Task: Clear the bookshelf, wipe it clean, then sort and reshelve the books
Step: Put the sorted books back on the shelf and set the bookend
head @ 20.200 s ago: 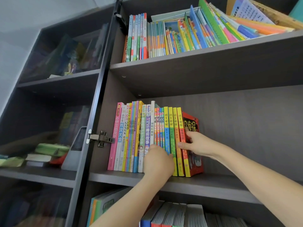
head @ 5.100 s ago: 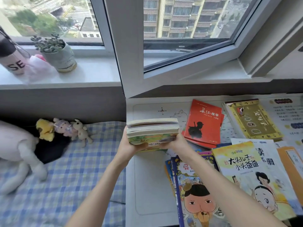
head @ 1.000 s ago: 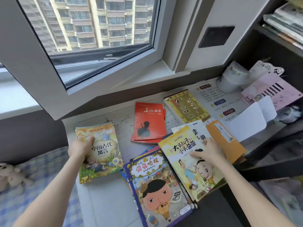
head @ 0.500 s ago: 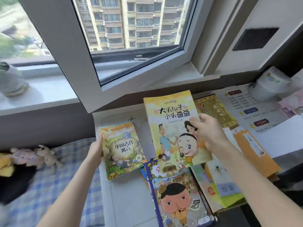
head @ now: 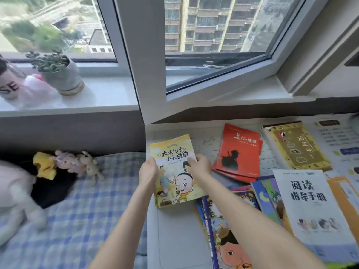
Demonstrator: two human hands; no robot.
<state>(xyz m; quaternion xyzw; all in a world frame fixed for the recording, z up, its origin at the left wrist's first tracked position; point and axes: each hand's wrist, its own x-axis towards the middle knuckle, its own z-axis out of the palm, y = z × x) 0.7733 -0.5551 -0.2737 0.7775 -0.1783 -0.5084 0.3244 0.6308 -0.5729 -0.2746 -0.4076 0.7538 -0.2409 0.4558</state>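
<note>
A yellow cartoon book (head: 174, 171) lies face up at the left end of the white desk (head: 174, 239), covering the stack beneath it. My left hand (head: 148, 171) grips its left edge, thumb on the cover. My right hand (head: 200, 165) holds its right edge, fingertips on the cover. To the right lie a red book (head: 240, 150), an olive-yellow book (head: 295, 144), a white booklet (head: 310, 200) and a blue-bordered cartoon book (head: 223, 239), partly under my right forearm. The bookshelf is out of view.
A bed with a blue checked sheet (head: 87, 210) adjoins the desk on the left, with small plush toys (head: 77, 162) at its head. A potted plant (head: 62, 76) stands on the windowsill. An orange envelope (head: 345, 197) lies at the desk's right edge.
My right hand carried the yellow cartoon book left and set it over the green-yellow book. My left hand moved onto its left edge. The view swung left.
</note>
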